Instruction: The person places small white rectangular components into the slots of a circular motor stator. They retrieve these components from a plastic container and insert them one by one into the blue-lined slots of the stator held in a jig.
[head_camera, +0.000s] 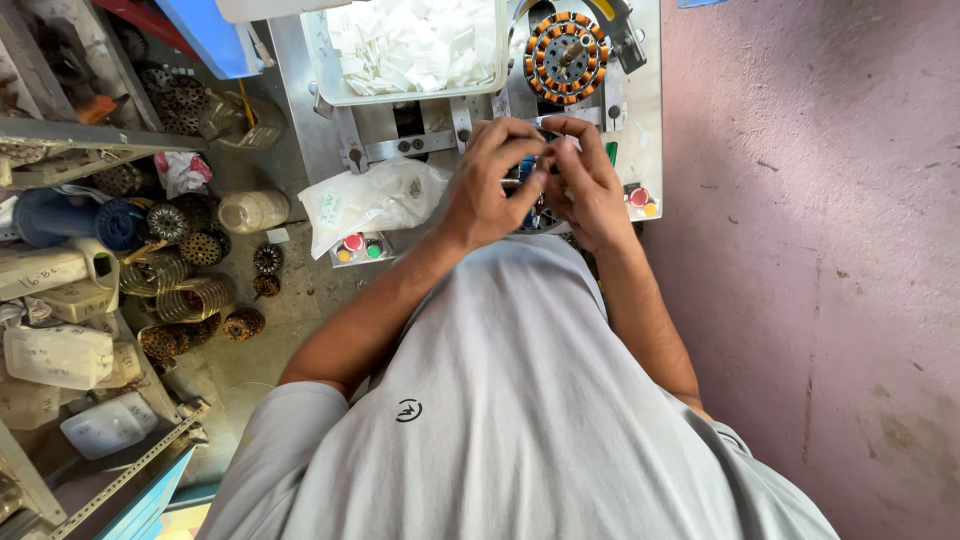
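My left hand (495, 185) and my right hand (590, 185) meet close together over the front of a metal machine table (640, 90). Both hands' fingertips pinch a small pale piece (552, 158) between them; what it is stays too small to tell. Under the hands a round part with blue bits (528, 212) is mostly hidden. Beyond the hands a round wound stator (566, 57) with orange-copper coils sits on the machine. A white tray of white paper slips (415, 45) stands to its left.
A crumpled clear plastic bag (370, 200) lies left of my left hand, near coloured push buttons (358, 246). On the floor at left lie several stators and rotors (190, 235), plastic jugs (60, 355) and a metal rack (60, 140). A pink wall (820, 200) fills the right.
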